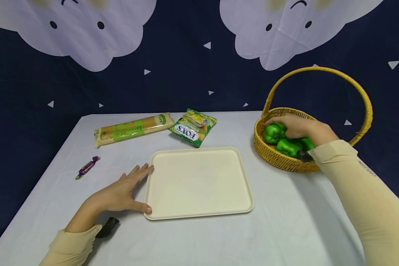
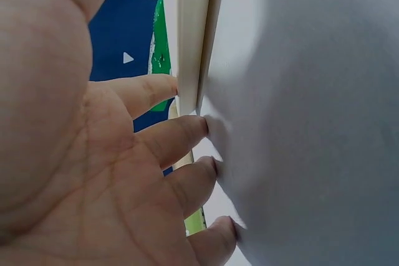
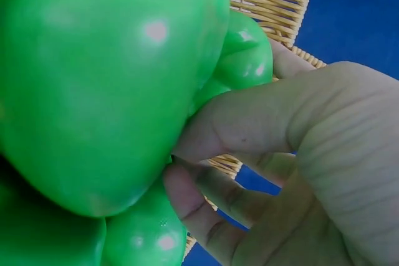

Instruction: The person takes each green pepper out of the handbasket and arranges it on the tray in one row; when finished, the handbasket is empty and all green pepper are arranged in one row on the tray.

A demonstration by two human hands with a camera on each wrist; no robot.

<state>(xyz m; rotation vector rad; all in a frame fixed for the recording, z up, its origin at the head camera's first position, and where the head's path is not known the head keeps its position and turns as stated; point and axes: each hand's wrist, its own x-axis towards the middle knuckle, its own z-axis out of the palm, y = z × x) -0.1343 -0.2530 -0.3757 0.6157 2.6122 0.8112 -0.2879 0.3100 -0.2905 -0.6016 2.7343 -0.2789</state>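
Note:
My left hand (image 1: pixel 118 194) is spread at the left side of the cream rectangular tray (image 1: pixel 199 183). Its thumb touches the near-left corner, and the forefinger reaches the rim farther back; in the left wrist view the fingertips meet the tray edge (image 2: pixel 194 35) and the white cloth. Inside the wicker basket (image 1: pixel 269 153) at the right, my right hand (image 1: pixel 297 127) has its fingers curled over a green bell pepper (image 1: pixel 274 133). More green bell peppers (image 1: pixel 288 147) lie beside it. A large pepper (image 3: pixel 106 85) fills the right wrist view's left side, partly hiding that hold.
Behind the tray lie a long yellow-green noodle packet (image 1: pixel 133 129) and a green snack bag (image 1: pixel 194 127). A purple-wrapped candy (image 1: pixel 87 168) is at the left. The basket's tall handle (image 1: pixel 319 69) arches above the right hand. A dark patterned backdrop (image 1: pixel 183 66) stands behind the table.

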